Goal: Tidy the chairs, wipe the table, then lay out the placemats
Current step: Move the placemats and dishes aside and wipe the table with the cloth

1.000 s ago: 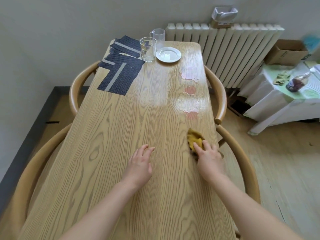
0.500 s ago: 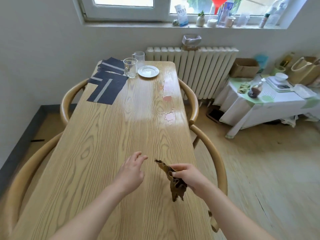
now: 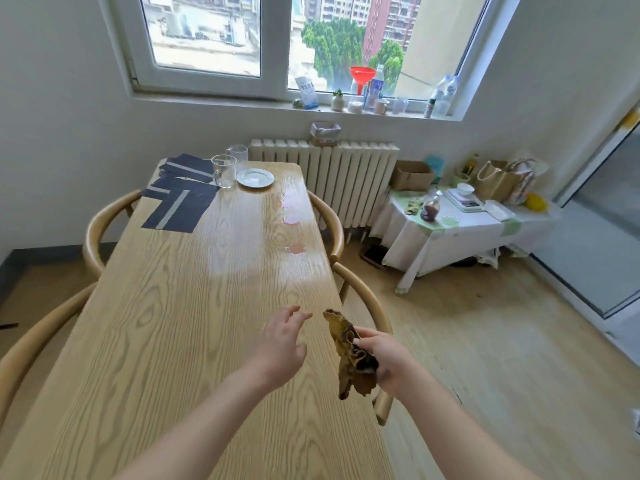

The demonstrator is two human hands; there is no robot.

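Observation:
A long wooden table (image 3: 166, 334) runs away from me. My right hand (image 3: 389, 358) holds a crumpled yellow-brown cloth (image 3: 349, 355) above the table's right edge; the cloth hangs loose. My left hand (image 3: 282, 344) hovers just left of the cloth with fingers spread, holding nothing. Pinkish wet patches (image 3: 294, 233) lie on the right half of the table further away. Dark placemats (image 3: 178, 199) with grey stripes sit in a loose pile at the far left corner. Wooden chairs with curved backs stand tucked on the left (image 3: 100, 226) and on the right (image 3: 334, 230).
Two glass mugs (image 3: 225, 169) and a white saucer (image 3: 255, 177) stand at the table's far end. A radiator (image 3: 346, 174) lines the wall behind. A small cloth-covered side table (image 3: 460, 226) with bags and bottles stands to the right. Wooden floor lies to the right.
My right hand has lifted the cloth off the table and drawn it back toward me. My view has tilted up, bringing the window into sight. My left hand has risen off the tabletop.

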